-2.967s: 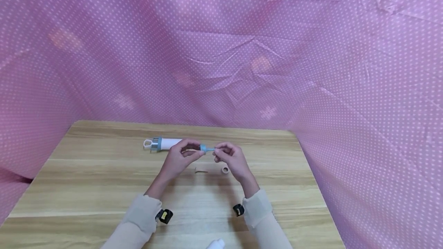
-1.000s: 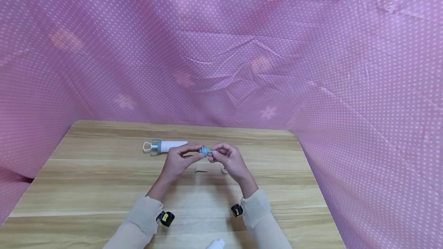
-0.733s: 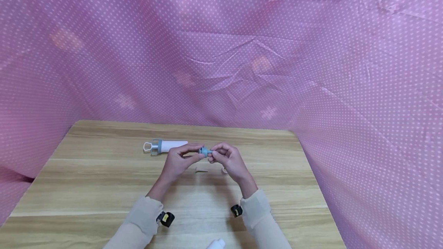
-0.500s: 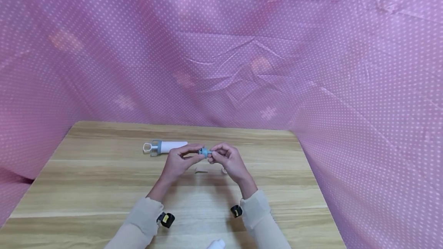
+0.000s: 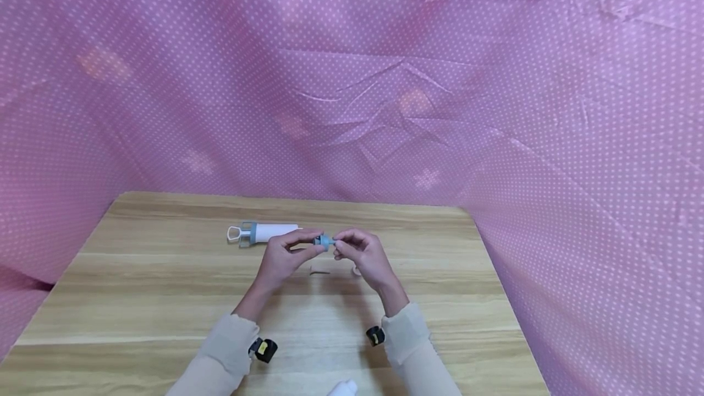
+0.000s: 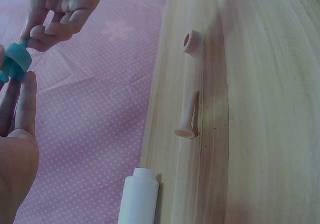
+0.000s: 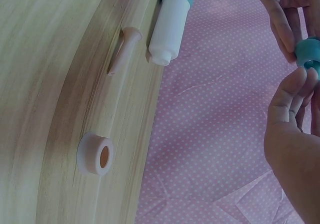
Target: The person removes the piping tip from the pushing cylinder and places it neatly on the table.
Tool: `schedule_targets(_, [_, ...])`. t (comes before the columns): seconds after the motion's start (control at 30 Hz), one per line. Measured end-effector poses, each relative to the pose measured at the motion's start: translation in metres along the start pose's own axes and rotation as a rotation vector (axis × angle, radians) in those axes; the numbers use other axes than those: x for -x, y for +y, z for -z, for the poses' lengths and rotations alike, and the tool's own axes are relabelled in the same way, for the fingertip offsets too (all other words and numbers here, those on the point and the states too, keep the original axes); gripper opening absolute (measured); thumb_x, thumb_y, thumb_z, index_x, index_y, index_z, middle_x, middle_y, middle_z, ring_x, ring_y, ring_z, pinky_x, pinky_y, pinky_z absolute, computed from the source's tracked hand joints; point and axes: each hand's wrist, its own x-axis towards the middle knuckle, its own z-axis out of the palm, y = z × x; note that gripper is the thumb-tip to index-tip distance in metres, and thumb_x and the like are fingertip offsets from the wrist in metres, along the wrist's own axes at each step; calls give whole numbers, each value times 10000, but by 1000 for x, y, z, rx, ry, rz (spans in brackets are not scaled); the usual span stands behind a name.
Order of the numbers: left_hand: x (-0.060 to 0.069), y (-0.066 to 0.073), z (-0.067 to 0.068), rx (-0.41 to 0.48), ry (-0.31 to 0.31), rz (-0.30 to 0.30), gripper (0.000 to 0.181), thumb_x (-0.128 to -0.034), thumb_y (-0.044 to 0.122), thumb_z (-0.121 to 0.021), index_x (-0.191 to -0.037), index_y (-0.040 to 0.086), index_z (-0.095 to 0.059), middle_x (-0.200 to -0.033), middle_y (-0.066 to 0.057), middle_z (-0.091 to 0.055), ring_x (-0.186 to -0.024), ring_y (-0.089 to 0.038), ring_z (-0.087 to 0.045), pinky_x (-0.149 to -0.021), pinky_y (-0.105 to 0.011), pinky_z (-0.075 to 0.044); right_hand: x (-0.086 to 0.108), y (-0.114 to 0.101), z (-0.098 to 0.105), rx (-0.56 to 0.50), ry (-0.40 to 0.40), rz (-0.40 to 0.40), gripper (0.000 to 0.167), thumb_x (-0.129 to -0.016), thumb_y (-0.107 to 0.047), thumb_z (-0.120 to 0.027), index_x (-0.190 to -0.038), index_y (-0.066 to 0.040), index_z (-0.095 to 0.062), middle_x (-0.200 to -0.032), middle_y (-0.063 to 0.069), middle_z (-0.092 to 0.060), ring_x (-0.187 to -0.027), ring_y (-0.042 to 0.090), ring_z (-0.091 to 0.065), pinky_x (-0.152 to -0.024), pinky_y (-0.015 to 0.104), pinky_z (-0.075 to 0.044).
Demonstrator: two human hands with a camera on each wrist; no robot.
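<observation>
Both hands hold a small teal cap with a thin spout (image 5: 324, 241) above the table. My left hand (image 5: 278, 258) pinches its wide end between thumb and fingers. The fingertips of my right hand (image 5: 375, 261) pinch the spout at the other end. In the left wrist view the teal cap (image 6: 19, 58) sits at the left edge, its lower end partly behind fingers. Below the hands lie a pale pink cone nozzle with a flared end (image 7: 125, 48) and a pale pink ring (image 7: 96, 154). The right hand partly covers the ring in the head view.
A white syringe-like tube (image 5: 275, 231) with a teal collar and looped handle lies behind my left hand. A white object (image 5: 343, 388) is cut off at the near edge. Pink dotted cloth (image 5: 352, 78) hangs round the wooden table (image 5: 137, 298).
Since three seconds ago my right hand has shifted slightly left, closer to my left hand, and less spout shows. Both hands stay on the cap. In the last second little has moved.
</observation>
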Motion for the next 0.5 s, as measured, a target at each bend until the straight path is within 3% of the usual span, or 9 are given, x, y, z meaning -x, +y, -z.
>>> schedule_targets(0.23, [1, -1, 0, -7, -12, -38, 306, -868, 29, -793, -1165, -3, -730, -1167, -152, -716, -1039, -164, -695, -866, -345, -583, 1, -1, -1, -5, 8, -13, 97, -974, 6, -644, -1056, 53, -664, -918, 40, -689, -819, 144, -673, -791, 314, -602])
schedule_targets(0.5, [1, 0, -1, -17, -20, -39, 321, -872, 52, -797, -1176, -21, -721, -1138, -145, -723, -1030, -200, -699, -865, -345, -584, 2, -3, -2, 12, 15, -13, 202, -967, 15, -647, -1087, 169, -597, -876, 23, -696, -777, 132, -669, -777, 307, -598])
